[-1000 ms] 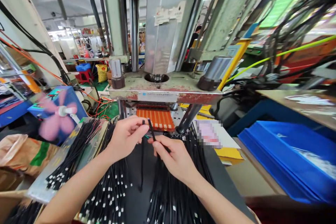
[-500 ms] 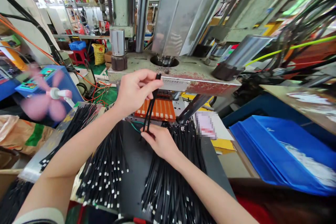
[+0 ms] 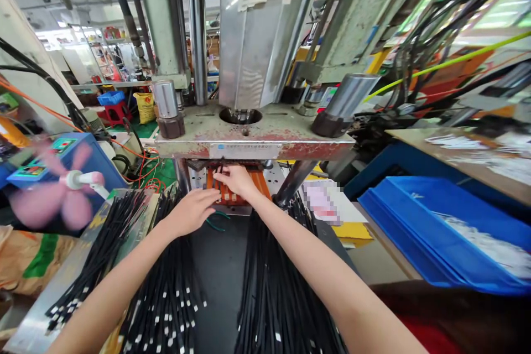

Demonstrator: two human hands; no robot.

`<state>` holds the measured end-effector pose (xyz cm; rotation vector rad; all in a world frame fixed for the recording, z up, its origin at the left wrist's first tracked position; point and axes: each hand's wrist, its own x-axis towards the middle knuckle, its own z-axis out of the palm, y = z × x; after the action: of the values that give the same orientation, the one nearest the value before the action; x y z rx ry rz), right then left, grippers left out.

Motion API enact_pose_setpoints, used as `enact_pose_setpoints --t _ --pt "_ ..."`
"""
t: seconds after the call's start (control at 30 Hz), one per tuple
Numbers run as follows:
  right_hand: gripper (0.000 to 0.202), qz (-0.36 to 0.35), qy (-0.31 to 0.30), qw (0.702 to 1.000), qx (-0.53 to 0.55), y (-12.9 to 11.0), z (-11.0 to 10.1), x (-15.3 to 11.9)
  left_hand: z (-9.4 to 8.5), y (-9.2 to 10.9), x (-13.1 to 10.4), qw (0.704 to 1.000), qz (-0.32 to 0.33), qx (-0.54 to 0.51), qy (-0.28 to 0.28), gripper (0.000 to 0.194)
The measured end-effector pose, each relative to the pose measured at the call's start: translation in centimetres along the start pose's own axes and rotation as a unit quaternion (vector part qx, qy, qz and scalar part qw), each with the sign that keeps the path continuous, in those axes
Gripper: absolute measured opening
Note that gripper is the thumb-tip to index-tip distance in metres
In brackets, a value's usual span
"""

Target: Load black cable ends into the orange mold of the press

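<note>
My right hand [image 3: 238, 181] reaches in under the press plate, thumb and fingers pinched over the orange slotted fixture [image 3: 260, 183]. A small dark piece at its fingertips looks like the end of a black cable [image 3: 219, 168]; the rest of that cable is hidden. At the fixture's front left corner is my left hand [image 3: 191, 212], its fingers stretched out and thumb apart, with nothing visible in it. Below the hands, bundles of black cables with pale tips lie on the left [image 3: 170, 293] and right [image 3: 276, 287] of the dark work surface [image 3: 218, 287].
The press plate [image 3: 249, 138] with its thick posts stands just above my hands. A pink fan [image 3: 74, 182] spins at left. More black cables [image 3: 89, 260] lie on a metal sheet. Blue trays [image 3: 418, 227] and a pink-and-white paper [image 3: 323, 202] sit at right.
Both hands have moved from holding black cables upright before the press to the orange fixture. My right hand has gone forward under the plate; my left has lowered and opened. The view has shifted.
</note>
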<state>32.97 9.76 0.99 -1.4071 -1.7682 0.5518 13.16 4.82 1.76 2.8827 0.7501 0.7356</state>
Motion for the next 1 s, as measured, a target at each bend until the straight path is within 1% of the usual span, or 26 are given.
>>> enact_pose_setpoints --t 0.03,0.1,0.2,0.3,0.4,0.47,0.5,0.53,0.6,0.67,0.73,0.8,0.83,0.87,0.93,0.97,1.0 --pt "0.015 0.002 -0.006 1.000 -0.005 0.0 0.0 -0.1 0.5 -0.3 -0.4 0.999 0.014 0.017 -0.026 0.036" --pt "0.014 0.004 -0.017 1.000 -0.016 -0.2 -0.2 -0.3 0.9 -0.4 -0.9 0.997 0.024 0.037 -0.056 0.043" --pt "0.009 -0.010 -0.021 0.999 -0.035 -0.6 -0.5 -0.7 0.2 -0.1 -1.0 0.994 0.017 0.049 -0.091 0.047" --pt "0.013 -0.014 -0.017 0.994 -0.108 -0.9 -0.6 -0.3 -0.7 -0.1 0.1 0.989 -0.011 0.064 -0.137 0.047" --pt "0.017 0.034 0.013 0.983 -0.181 -1.0 -0.7 0.4 -0.6 -0.6 2.7 0.980 -0.067 0.078 -0.167 0.050" --pt "0.019 0.065 0.041 0.976 -0.206 -1.1 -0.7 0.2 0.1 -1.4 5.0 0.973 -0.122 0.082 -0.179 0.053" --pt "0.020 0.071 0.043 0.972 -0.218 -1.2 -0.8 -0.2 0.6 -2.0 6.3 0.968 -0.152 0.078 -0.184 0.053" --pt "0.019 0.070 0.035 0.971 -0.228 -1.3 -0.8 -0.8 1.0 -2.5 7.5 0.963 -0.181 0.070 -0.187 0.053" --pt "0.016 0.054 -0.003 0.969 -0.241 -1.8 -0.8 -2.1 1.8 -3.7 9.9 0.954 -0.223 0.052 -0.192 0.052" --pt "0.017 0.044 -0.034 0.967 -0.247 -2.3 -0.8 -2.9 2.3 -4.8 11.8 0.950 -0.245 0.038 -0.188 0.051" --pt "0.021 0.049 -0.034 0.966 -0.253 -2.6 -1.1 -3.0 2.7 -5.3 12.8 0.949 -0.256 0.028 -0.183 0.053" --pt "0.022 0.045 -0.018 0.965 -0.256 -2.5 -1.9 -3.1 3.0 -5.2 12.4 0.949 -0.266 0.019 -0.171 0.057" --pt "0.021 0.038 -0.010 0.966 -0.255 -2.2 -2.6 -3.5 3.0 -4.9 11.6 0.953 -0.264 0.016 -0.148 0.058" --pt "0.020 0.035 0.000 0.966 -0.257 -1.9 -3.4 -4.2 3.0 -4.4 10.3 0.960 -0.255 0.015 -0.114 0.059" --pt "0.019 0.062 0.023 0.956 -0.286 -1.1 -5.0 -6.7 2.7 -3.0 6.6 0.971 -0.234 0.026 -0.029 0.055" --pt "0.023 0.095 0.029 0.944 -0.316 -0.6 -5.7 -8.3 2.5 -2.4 4.5 0.971 -0.234 0.044 -0.002 0.053" --pt "0.027 0.136 0.024 0.926 -0.352 -0.1 -6.2 -9.9 2.3 -1.8 2.3 0.962 -0.262 0.078 0.003 0.050"
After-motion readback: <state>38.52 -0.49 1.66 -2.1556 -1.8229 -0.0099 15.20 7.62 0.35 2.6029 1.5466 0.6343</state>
